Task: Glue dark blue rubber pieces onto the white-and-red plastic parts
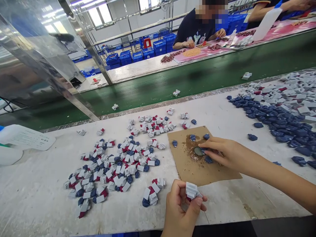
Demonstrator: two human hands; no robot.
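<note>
My left hand holds a small grey plastic piece with a dark red part on its underside, pinched between thumb and fingers near the table's front edge. Over a brown cardboard sheet, my right hand has its thumb and fingers closed around a small dark blue piece, mostly hidden by the fingertips. Right by those fingertips is a small round dark disc or cap on a wet, glossy patch. Several loose blue pieces lie about it on the cardboard.
Left of the cardboard spreads a pile of grey, red and blue assembled pieces. Blue pieces and grey pieces are heaped at right. White bottles lie at far left. Beyond runs a green conveyor belt; a co-worker sits across it.
</note>
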